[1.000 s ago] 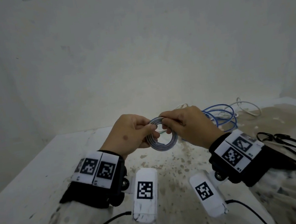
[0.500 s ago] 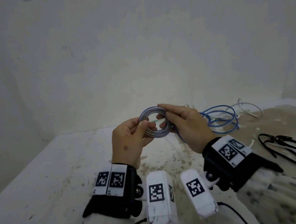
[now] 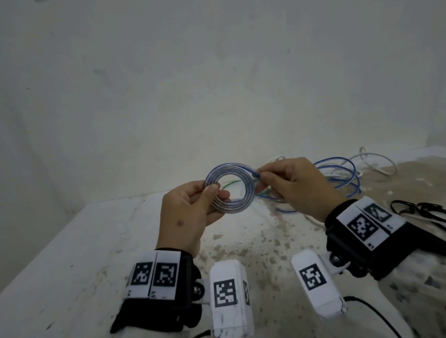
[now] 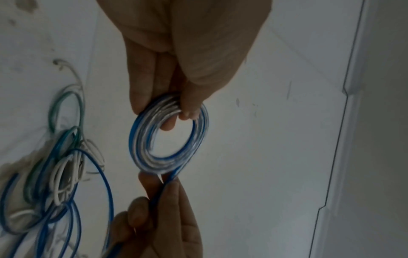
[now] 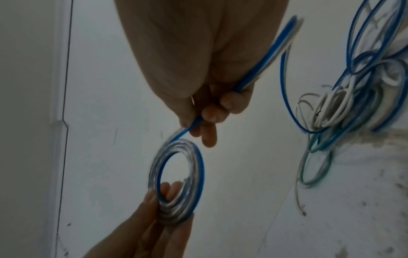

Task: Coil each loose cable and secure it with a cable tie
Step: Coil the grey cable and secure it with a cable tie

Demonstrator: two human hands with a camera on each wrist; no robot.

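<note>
In the head view, the left hand [image 3: 191,215] pinches a blue-and-clear cable coil [image 3: 231,189], held upright above the desk [image 3: 60,275] near its far edge. The right hand [image 3: 298,187] pinches the cable where it leaves the coil. Loose blue, white and green cables [image 3: 342,178] lie toward the far right corner; black cable ties [image 3: 432,215] lie by the right edge.

From the left wrist, thumb and fingers [image 4: 143,83] clamp the coil [image 4: 170,139].

From the right wrist, the curled fingers [image 5: 212,113] grip the blue strand [image 5: 260,73] running to the coil [image 5: 178,179].
</note>
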